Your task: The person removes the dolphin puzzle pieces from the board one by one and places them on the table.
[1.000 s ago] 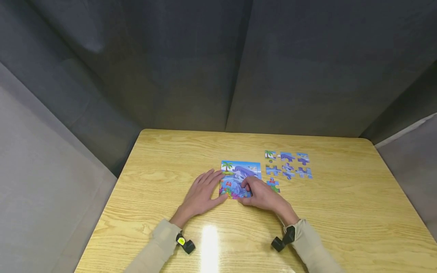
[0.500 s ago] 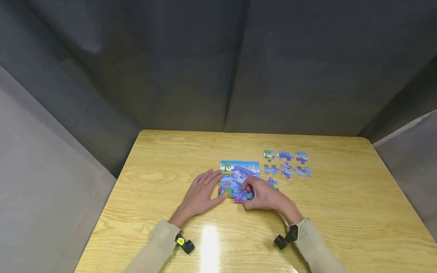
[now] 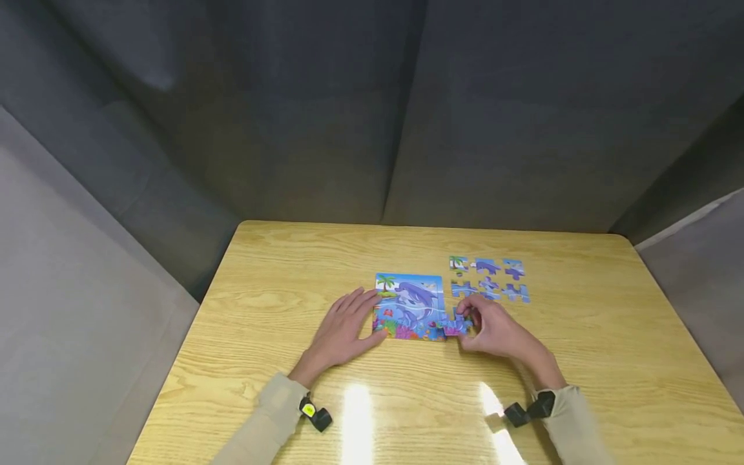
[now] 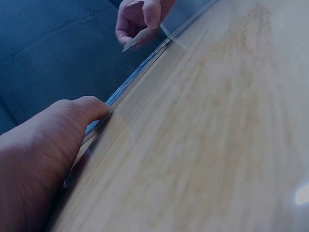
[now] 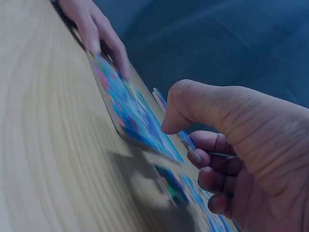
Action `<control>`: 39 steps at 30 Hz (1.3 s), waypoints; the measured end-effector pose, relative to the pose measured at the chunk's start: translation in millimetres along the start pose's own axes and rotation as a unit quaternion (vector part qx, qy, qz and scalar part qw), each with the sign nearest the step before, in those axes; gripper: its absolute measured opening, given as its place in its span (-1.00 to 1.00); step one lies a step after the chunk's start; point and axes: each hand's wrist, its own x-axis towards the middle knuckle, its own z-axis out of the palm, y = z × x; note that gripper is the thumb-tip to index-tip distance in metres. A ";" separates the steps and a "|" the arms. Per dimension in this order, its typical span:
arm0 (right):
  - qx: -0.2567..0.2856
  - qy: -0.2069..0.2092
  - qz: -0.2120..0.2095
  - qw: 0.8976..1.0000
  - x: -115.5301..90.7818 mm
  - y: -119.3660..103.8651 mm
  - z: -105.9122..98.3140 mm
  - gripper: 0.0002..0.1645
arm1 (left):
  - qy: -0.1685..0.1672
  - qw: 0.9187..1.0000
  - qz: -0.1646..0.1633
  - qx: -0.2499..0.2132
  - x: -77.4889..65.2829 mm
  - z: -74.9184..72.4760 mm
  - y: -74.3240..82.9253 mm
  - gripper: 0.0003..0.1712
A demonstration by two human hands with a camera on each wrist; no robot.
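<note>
A dolphin jigsaw board (image 3: 409, 303) lies on the table with its picture facing up. Straight, spread fingers of my left hand (image 3: 343, 329) rest along its left edge, thumb at the lower corner. My right hand (image 3: 494, 329) pinches a puzzle piece (image 3: 454, 325), blue with purple coral, between thumb and fingers, just right of the board. In the right wrist view that puzzle piece (image 5: 187, 142) is held above the table, tilted, its shadow falling below. The left wrist view shows the right hand (image 4: 142, 17) with the thin piece edge-on.
Several loose puzzle pieces (image 3: 487, 266) lie in rows right of the board, and the right hand covers part of the lowest row. The wooden table (image 3: 279, 258) ends at dark curtains (image 3: 314, 129) behind, with a grey panel (image 3: 70, 290) on the left.
My right hand has lifted the coral piece from the board's lower part and carried it right, past the board's edge. The left hand has stayed in place.
</note>
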 end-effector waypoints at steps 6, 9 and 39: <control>-0.022 0.025 0.034 0.999 -17.1 26.9 -23.4 -0.44 | 0.001 1.000 0.002 0.008 0.8 0.8 -0.8 -0.10; -0.037 0.028 0.053 0.997 -23.1 37.0 -31.7 -0.45 | 0.002 1.000 0.002 0.010 0.6 0.8 -0.9 -0.10; -0.047 0.011 0.075 0.996 -21.0 54.7 -41.7 -0.41 | -0.005 1.000 -0.004 0.007 -0.2 2.4 -2.5 -0.10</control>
